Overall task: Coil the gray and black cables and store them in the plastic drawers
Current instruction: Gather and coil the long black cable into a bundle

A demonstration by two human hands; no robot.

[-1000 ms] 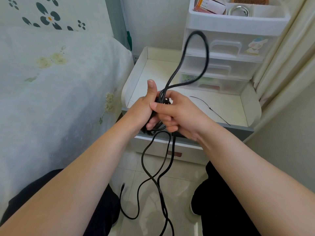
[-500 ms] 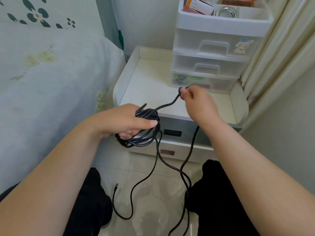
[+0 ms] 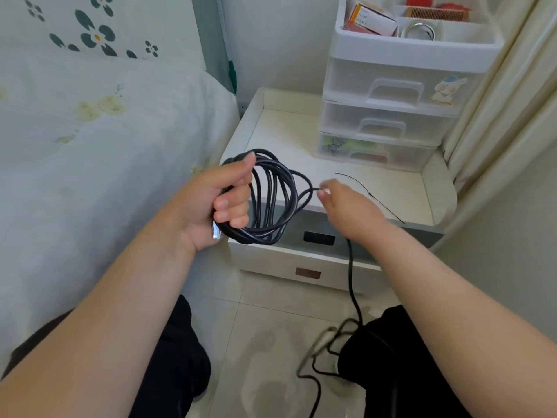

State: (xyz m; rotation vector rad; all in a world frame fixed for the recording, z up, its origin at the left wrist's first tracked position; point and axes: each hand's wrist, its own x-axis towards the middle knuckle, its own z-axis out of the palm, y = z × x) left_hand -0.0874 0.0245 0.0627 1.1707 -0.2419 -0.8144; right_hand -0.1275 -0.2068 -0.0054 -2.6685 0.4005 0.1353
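Observation:
My left hand grips a coil of black cable with several loops, held in front of the white nightstand. A metal plug end pokes out under the palm. My right hand pinches the running strand just right of the coil. The loose remainder hangs down from that hand to the tiled floor and lies tangled by my right leg. The plastic drawers stand shut at the back right of the nightstand. No gray cable shows.
A thin black tie lies on the nightstand top. The drawer unit's open top tray holds small boxes and a metal ring. A bed fills the left. A curtain hangs at right.
The left hand has turned palm up and opened the coil into wide loops. The right hand has moved down and left toward the coil, pulling the loose cable along the floor to the right.

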